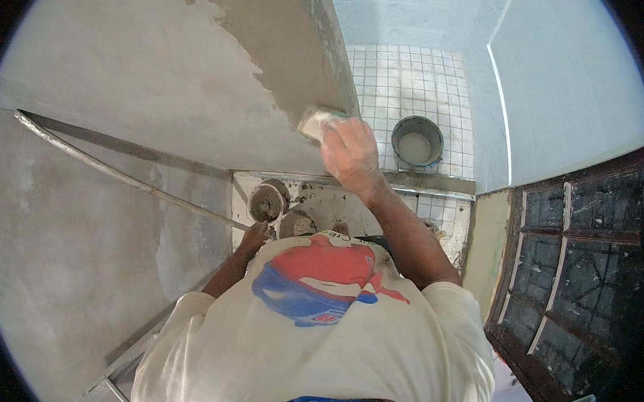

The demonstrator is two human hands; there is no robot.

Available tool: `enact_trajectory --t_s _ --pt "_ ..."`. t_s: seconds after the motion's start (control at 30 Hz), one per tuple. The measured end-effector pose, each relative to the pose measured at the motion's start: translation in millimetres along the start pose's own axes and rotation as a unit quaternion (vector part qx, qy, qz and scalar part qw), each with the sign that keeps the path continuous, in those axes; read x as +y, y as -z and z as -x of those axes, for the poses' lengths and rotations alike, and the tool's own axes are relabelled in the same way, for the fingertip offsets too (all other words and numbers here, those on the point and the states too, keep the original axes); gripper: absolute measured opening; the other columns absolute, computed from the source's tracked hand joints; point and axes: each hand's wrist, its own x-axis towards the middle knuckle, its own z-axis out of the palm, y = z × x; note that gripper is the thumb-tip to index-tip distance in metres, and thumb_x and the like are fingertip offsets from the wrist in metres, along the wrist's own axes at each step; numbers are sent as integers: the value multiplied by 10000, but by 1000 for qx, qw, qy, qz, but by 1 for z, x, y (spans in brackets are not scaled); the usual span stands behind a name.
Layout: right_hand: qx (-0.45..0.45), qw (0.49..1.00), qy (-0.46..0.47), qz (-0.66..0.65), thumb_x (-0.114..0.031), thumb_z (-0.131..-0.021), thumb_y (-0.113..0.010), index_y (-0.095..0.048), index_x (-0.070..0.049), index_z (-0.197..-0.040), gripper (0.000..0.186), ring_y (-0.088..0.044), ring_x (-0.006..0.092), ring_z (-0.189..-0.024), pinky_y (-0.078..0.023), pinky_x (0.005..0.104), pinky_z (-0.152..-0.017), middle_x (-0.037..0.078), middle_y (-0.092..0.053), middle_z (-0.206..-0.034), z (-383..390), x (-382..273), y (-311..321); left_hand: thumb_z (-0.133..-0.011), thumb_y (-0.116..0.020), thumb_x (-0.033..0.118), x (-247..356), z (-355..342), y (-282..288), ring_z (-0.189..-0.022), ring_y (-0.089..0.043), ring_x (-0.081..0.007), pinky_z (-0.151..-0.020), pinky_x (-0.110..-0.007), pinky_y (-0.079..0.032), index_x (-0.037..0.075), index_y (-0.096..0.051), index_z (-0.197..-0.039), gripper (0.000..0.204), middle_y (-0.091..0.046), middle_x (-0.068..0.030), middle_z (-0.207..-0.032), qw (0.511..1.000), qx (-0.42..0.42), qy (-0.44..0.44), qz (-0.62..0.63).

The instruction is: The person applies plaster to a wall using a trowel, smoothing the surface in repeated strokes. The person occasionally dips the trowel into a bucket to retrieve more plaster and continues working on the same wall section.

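My right hand (350,155) is raised to the grey plastered wall (198,63), its fingers closed on a pale block (317,123). Motion blurs the block, so whether it is a sponge or a float does not show. It touches the wall beside the darker, wet-looking plaster, close to the wall's end. Low on the left, my left hand (258,232) appears closed round the lower end of a long pale pole (119,172), its fingers partly hidden. The pole slants up and left across the plaster. Just beyond that hand stands a mortar-smeared bucket (266,202) with grey mix inside.
A dark bucket (417,141) holding greyish liquid stands on the white tiled floor (445,84) beyond a low ledge (432,183). Light blue walls (576,83) rise at the right. A dark-framed paned window or door (573,272) is near my right side.
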Motion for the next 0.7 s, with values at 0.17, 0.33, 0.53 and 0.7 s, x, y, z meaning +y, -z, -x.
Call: enact_trajectory --t_s 0.17,0.33,0.53,0.7 --pt "46 999 -11 -15 -55 -806 -780 -712 14 -1218 423 -642 332 -939 -528 482 -803 145 -669 -1099 -36 -6 10 -1021 -686 317 -30 -15 -5 -1173 -731 -383 -996 -501 -581 -1 -626 -1400 499 -713 -226 -1336 978 -60 -76 -186" --pt "35 999 18 -11 -45 -781 -792 -738 10 -1167 394 -653 322 -937 -540 469 -804 147 -684 -1097 -20 -9 -7 -966 -757 353 -67 -22 -16 -1277 -682 -429 -1085 -519 -548 4 -666 -1344 523 -700 -261 -1386 989 31 -93 -113" --pt "16 1000 16 12 -29 -765 -792 -743 9 -1182 422 -664 313 -948 -537 479 -807 149 -694 -1099 -32 1 -5 -957 -765 487 -41 4 -9 -1291 -667 -461 -1111 -545 -530 40 -676 -1371 615 -685 -277 -1409 988 -20 -28 -147" --pt "22 999 26 -13 -29 -768 -788 -743 16 -1178 415 -658 318 -921 -529 478 -784 150 -688 -1095 -32 -10 4 -977 -740 493 -50 0 -19 -1269 -675 -450 -1101 -539 -534 37 -670 -1372 607 -681 -261 -1416 998 26 14 -55"
